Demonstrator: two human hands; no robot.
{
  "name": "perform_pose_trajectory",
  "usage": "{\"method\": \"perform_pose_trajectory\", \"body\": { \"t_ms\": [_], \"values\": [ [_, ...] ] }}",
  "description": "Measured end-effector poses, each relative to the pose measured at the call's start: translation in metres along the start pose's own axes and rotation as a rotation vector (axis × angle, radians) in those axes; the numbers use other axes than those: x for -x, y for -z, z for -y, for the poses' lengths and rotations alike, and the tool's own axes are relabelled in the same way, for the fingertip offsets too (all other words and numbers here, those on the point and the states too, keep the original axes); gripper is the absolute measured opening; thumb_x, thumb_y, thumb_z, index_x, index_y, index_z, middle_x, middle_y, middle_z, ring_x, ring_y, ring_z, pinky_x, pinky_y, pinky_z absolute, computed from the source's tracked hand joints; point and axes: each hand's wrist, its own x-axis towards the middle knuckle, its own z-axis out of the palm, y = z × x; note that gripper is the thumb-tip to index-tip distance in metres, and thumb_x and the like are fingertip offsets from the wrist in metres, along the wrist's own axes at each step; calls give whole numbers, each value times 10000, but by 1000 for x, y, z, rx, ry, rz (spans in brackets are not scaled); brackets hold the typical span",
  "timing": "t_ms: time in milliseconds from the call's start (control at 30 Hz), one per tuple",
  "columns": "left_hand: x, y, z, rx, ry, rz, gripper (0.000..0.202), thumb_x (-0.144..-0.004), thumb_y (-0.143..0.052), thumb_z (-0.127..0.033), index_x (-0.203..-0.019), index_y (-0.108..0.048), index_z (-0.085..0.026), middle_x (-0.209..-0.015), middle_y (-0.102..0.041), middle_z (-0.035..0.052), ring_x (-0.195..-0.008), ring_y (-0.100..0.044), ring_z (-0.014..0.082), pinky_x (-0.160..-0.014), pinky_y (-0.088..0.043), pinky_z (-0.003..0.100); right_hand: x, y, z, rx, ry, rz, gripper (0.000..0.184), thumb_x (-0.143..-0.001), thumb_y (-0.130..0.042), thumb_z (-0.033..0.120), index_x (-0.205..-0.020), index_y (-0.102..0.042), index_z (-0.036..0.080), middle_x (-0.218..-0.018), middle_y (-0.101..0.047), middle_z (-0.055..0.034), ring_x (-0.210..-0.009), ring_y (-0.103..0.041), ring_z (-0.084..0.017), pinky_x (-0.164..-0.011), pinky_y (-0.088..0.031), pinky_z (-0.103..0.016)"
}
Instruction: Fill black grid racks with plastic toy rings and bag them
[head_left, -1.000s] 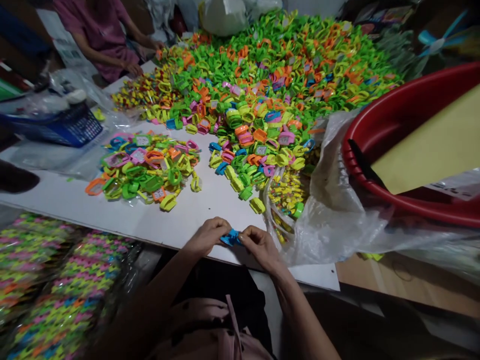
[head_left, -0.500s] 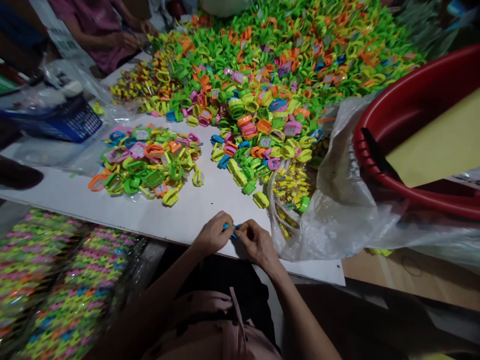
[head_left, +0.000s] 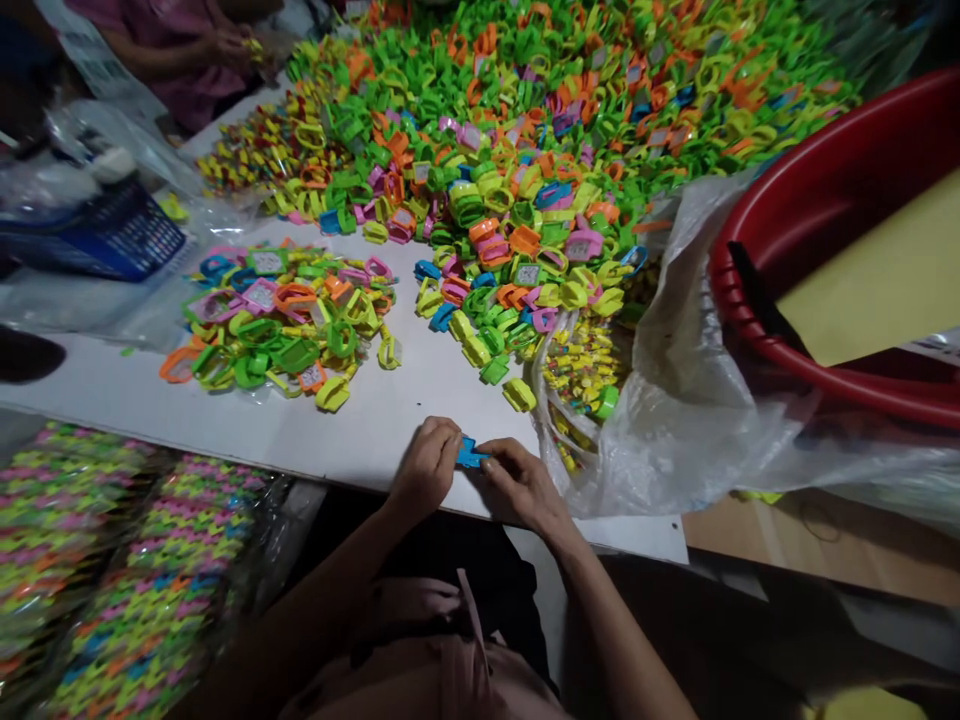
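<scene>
My left hand (head_left: pixel 426 463) and my right hand (head_left: pixel 519 484) meet at the near edge of the white table (head_left: pixel 112 395). Both pinch a small blue plastic toy piece (head_left: pixel 470 453) between their fingertips. Just beyond them lies a small pile of coloured plastic rings (head_left: pixel 277 325) to the left. A huge heap of green, yellow, orange and pink plastic pieces (head_left: pixel 540 120) covers the far half of the table.
A clear plastic bag (head_left: pixel 675 400) with small yellow items lies right of my hands, under a red tub (head_left: pixel 757 330). A blue basket (head_left: pixel 112 235) stands at the left. Bagged colourful packs (head_left: pixel 97 560) lie below the table edge. Another person's hands (head_left: pixel 229 45) work at the far left.
The view has shifted slightly. My hands have stayed at the table edge, turning the blue piece between the fingers; more of it shows now than half a second ago.
</scene>
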Motion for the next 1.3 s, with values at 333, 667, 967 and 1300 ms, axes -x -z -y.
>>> {"method": "perform_pose_trajectory", "body": {
  "t_ms": [333,667,967,1300],
  "values": [
    [6,-18,3,-62,-29,-171,239,-961,-319,-225,-831,-514,-180,-961,-523,89,-930,-533,187,-845,-476,356,-1,-40,-12,-241,-215,-221,337,-707,-707,455,-881,-659,170,-664,-627,-4,-555,-568,-143,-560,-484,-280],
    [4,-12,-12,59,46,-69,286,-966,-303,-269,-789,-510,-182,-959,-517,86,-850,-536,177,-787,-488,349,11,-11,13,75,110,-88,315,-940,-461,374,-1082,-698,222,-914,-656,-68,-803,-634,-180,-760,-526,-336],
    [10,-19,-16,64,62,13,270,-945,-317,-259,-754,-492,-186,-958,-509,88,-834,-540,176,-766,-500,338,9,-11,-3,-140,-31,-98,216,-785,-665,410,-868,-754,232,-781,-660,-33,-665,-640,-154,-596,-547,-274],
    [5,6,-15,251,252,254,63,-737,-593,-212,-758,-637,-173,-1097,-564,89,-1019,-559,213,-949,-437,360,2,-6,-3,-363,-200,22,344,-646,-762,514,-769,-681,203,-596,-651,4,-557,-619,-154,-573,-538,-308]
  ]
}}
